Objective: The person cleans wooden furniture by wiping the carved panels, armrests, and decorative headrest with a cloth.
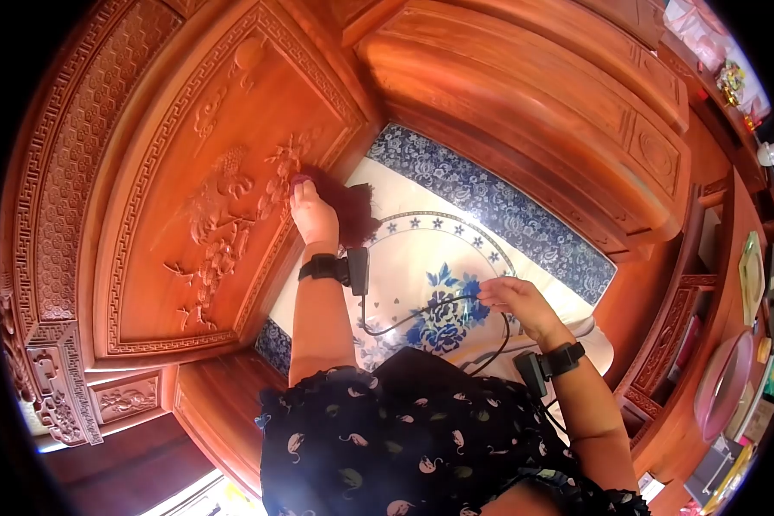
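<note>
My left hand (316, 213) is closed around a dark red cloth (354, 211), bunched at the fingers and hanging down to the right. It holds the cloth against the carved wooden panel (232, 198), near raised branches and a bird in relief. My right hand (525, 305) hovers at the lower right with fingers stretched out and nothing visible in them. A black cable (400, 322) runs from the device on my left wrist (358, 268) and passes close to my right fingertips. Another black device (533, 372) is strapped to my right wrist.
Below lies a white surface with blue floral patterns (404, 193). A wooden bench-like piece (525, 112) stands at its far side. On the right, wooden shelving (662, 344) carries a pink basin (724, 383) and assorted items.
</note>
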The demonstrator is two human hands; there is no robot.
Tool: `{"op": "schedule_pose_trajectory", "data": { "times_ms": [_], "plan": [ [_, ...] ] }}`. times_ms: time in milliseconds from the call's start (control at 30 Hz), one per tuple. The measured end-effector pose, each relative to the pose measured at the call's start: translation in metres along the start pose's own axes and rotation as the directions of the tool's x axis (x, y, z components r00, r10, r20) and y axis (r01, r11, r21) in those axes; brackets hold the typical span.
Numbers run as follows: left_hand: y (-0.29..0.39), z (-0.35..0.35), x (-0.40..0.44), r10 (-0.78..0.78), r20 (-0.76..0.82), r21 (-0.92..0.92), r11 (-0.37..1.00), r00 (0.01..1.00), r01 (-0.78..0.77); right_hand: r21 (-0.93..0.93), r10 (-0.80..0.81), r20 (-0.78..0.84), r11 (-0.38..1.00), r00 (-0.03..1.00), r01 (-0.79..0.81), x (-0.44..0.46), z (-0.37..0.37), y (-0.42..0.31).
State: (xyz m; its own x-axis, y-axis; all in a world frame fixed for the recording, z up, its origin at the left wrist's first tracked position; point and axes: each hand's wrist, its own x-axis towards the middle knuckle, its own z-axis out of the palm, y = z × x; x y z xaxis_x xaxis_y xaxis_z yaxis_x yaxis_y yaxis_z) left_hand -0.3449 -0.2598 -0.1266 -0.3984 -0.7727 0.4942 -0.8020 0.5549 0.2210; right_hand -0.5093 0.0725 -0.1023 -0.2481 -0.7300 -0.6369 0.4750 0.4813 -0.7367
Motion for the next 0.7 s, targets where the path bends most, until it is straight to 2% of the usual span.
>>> {"op": "schedule_pose_trajectory", "data": {
  "times_ms": [67, 133, 167, 233, 267, 333, 367, 400, 500, 600, 700],
  "plan": [
    [0.000, 0.009, 0.004, -0.010, -0.016, -0.008, 1.000, 1.000, 0.010, 0.012, -0.004, 0.020, 1.000, 1.000, 0.004, 0.000, -0.001, 0.000],
    [-0.007, 0.025, 0.004, -0.075, -0.147, -0.281, 0.959, 0.986, 0.031, 0.009, -0.005, 0.013, 1.000, 1.000, 0.005, 0.000, -0.004, 0.000],
    [-0.010, 0.030, 0.003, -0.078, -0.150, -0.276, 0.961, 0.986, 0.034, 0.005, -0.001, 0.014, 1.000, 1.000, 0.001, 0.000, -0.003, 0.001],
    [-0.009, 0.030, -0.001, -0.243, -0.124, -0.557, 0.820, 0.962, 0.135, -0.012, -0.001, 0.019, 1.000, 1.000, 0.001, 0.002, -0.002, 0.002],
    [-0.010, 0.028, 0.001, -0.245, -0.130, -0.558, 0.819, 0.961, 0.134, -0.027, -0.006, 0.010, 1.000, 1.000, 0.006, 0.003, -0.003, 0.001],
    [-0.007, 0.015, 0.008, 0.054, -0.055, -0.291, 0.955, 0.997, -0.067, -0.028, -0.013, 0.015, 1.000, 1.000, 0.014, 0.001, -0.004, -0.001],
    [-0.005, 0.013, 0.010, 0.098, -0.036, -0.119, 0.988, 0.994, -0.102, -0.025, -0.018, 0.022, 1.000, 1.000, 0.019, 0.001, -0.004, -0.002],
    [-0.002, 0.011, 0.012, 0.104, -0.041, -0.121, 0.987, 0.994, -0.108, -0.023, -0.025, 0.020, 0.999, 0.999, 0.025, 0.000, -0.005, -0.003],
    [0.012, 0.004, 0.016, 0.002, 0.277, 0.182, 0.982, 0.961, -0.055, -0.012, -0.020, -0.029, 1.000, 0.999, 0.020, -0.004, -0.007, -0.002],
    [0.015, 0.007, 0.013, -0.072, 0.282, 0.205, 0.979, 0.957, 0.013, 0.021, -0.016, -0.046, 1.000, 0.999, 0.017, -0.008, -0.011, 0.004],
    [0.011, 0.001, 0.005, -0.057, 0.268, 0.207, 0.978, 0.962, 0.000, 0.039, -0.009, -0.042, 0.999, 0.999, 0.011, -0.011, -0.020, 0.011]
  ]
}}
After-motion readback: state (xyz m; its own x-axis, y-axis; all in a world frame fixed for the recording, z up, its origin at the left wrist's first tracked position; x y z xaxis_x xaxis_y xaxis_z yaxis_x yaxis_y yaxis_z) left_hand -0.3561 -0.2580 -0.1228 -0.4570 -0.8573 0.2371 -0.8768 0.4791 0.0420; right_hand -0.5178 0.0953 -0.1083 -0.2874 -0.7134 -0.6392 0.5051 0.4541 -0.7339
